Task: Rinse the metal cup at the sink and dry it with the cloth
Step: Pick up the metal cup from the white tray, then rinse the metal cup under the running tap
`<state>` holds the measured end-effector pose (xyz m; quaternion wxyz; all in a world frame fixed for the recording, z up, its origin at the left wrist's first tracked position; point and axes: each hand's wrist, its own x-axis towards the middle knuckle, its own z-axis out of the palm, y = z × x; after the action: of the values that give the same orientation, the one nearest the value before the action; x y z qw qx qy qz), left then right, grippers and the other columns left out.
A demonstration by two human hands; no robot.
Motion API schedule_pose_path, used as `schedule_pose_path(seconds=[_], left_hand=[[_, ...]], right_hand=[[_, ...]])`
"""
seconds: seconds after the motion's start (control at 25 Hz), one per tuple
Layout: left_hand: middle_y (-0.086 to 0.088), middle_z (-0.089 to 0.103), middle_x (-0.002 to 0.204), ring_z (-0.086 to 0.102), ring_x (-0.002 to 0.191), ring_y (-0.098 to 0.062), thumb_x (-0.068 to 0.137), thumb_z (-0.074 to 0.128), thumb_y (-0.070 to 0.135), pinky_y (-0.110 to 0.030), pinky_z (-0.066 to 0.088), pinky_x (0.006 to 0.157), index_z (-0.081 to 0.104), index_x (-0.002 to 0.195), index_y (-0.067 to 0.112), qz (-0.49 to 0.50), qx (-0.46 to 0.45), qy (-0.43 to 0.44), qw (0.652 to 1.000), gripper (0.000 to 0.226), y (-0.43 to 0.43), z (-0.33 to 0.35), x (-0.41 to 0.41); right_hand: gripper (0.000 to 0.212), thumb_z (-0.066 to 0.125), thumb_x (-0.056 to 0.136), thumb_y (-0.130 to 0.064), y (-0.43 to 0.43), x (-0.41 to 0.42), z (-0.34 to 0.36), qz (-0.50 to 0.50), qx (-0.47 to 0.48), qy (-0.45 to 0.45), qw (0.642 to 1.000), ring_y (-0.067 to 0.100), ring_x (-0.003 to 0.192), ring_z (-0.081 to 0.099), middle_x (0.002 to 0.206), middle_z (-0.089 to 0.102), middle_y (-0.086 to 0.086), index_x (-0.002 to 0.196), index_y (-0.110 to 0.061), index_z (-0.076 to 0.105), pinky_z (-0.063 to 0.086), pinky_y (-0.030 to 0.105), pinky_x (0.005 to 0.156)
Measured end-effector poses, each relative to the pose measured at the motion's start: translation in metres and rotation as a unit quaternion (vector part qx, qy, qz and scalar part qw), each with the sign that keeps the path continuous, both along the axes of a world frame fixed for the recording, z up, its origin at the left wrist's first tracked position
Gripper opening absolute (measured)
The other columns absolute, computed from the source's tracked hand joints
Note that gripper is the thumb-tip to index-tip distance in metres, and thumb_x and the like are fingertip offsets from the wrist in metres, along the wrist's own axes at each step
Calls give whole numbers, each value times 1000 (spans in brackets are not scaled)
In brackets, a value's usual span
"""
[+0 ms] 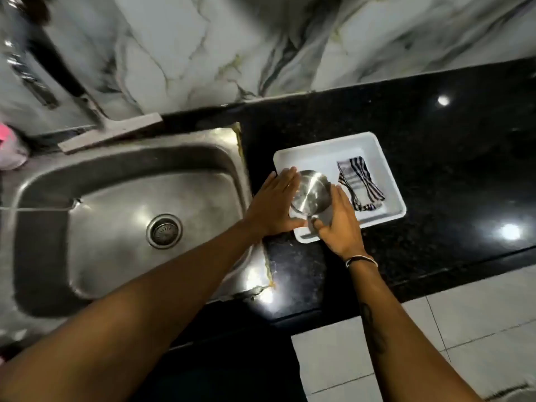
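Observation:
The shiny metal cup (311,195) stands in the left part of a white tray (388,181) on the black counter. My left hand (274,206) presses flat against the cup's left side, fingers straight. My right hand (339,224) cups its right side, thumb near the base. Both hands touch the cup. A black-and-white striped cloth (359,184) lies folded in the tray, just right of the cup and apart from my hands. The steel sink (116,221) sits to the left, dry-looking, with its drain (164,231) in the middle.
A squeegee (110,132) leans on the sink's back rim against the marble wall. A pink object (8,146) sits at the far left edge. The black counter (449,140) stretches right of the tray. White floor tiles (435,343) lie below the counter's front edge.

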<state>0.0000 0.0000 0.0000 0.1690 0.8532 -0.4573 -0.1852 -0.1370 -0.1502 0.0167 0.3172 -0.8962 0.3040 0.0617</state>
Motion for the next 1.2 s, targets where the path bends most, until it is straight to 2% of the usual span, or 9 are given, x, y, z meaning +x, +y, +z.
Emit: schedule_pose_path(seconds=[0.16, 0.28, 0.44, 0.6, 0.68, 0.8, 0.96, 1.12, 1.2], left_hand=[[-16, 21, 181, 5, 171, -35, 78, 80, 73, -59, -4, 137, 19, 172, 4, 5, 98, -68, 993, 131, -33, -12, 5], [-15, 32, 177, 7, 171, -36, 75, 83, 72, -60, -5, 137, 24, 169, 1, 27, 114, -66, 991, 132, -44, -15, 9], [-13, 40, 174, 14, 170, -32, 68, 94, 65, -46, -1, 139, 33, 168, 4, 70, -12, 43, 997, 132, -32, -4, 19], [-6, 42, 172, 36, 162, -17, 61, 106, 44, -37, 32, 133, 38, 165, 12, 142, -206, 207, 946, 128, 26, 29, 32], [0, 46, 167, 46, 153, -7, 61, 109, 28, -37, 47, 124, 37, 163, 13, 176, -261, 239, 919, 126, 77, 47, 41], [0, 48, 163, 51, 150, -15, 64, 106, 30, -49, 53, 118, 35, 162, 13, 226, -292, 244, 897, 122, 167, 69, 58], [-14, 43, 168, 46, 155, -27, 60, 97, 64, -43, 43, 126, 25, 166, 4, 326, -309, 219, 866, 142, 279, 94, 78], [-6, 49, 164, 50, 150, -15, 59, 110, 19, -32, 45, 123, 34, 164, 12, 385, -307, 179, 851, 130, 351, 89, 106], [-3, 49, 162, 49, 149, -16, 59, 110, 19, -36, 45, 124, 39, 162, 16, 390, -301, 164, 855, 125, 363, 84, 119]], right_hand=[[107, 87, 83, -21, -19, 18, -12, 2, 21, 13, 1000, 30, 162, 33, 175, 30, 11, 168, -9, 23, 36, 47, 130], [109, 92, 81, -22, -22, 23, -15, -1, 19, 7, 1000, 32, 156, 43, 172, 36, 8, 168, -11, 26, 45, 48, 123], [111, 96, 77, -25, -20, 20, 1, -21, -2, -37, 999, 29, 153, 47, 169, 42, 6, 166, -13, 32, 46, 44, 123], [110, 94, 77, -43, 17, 26, 37, -24, 35, -153, 987, 10, 157, 37, 170, 41, -4, 166, -22, 33, 31, 14, 127], [108, 95, 77, -40, 55, 47, 55, 3, 89, -184, 979, 9, 158, 40, 169, 43, -7, 165, -25, 35, 35, 22, 129], [104, 94, 77, -40, 129, 89, 71, 64, 162, -183, 968, 9, 158, 40, 170, 43, -8, 165, -23, 40, 40, 38, 129], [97, 94, 81, -25, 234, 151, 87, 167, 172, -173, 955, 17, 156, 44, 168, 46, -1, 163, -17, 43, 43, 45, 127], [99, 92, 83, -19, 297, 200, 107, 191, 292, -124, 929, -1, 145, 55, 163, 53, -6, 165, -22, 39, 48, 35, 123], [99, 89, 85, -28, 306, 223, 121, 188, 310, -104, 926, -7, 137, 60, 158, 58, -4, 167, -23, 34, 50, 32, 120]])
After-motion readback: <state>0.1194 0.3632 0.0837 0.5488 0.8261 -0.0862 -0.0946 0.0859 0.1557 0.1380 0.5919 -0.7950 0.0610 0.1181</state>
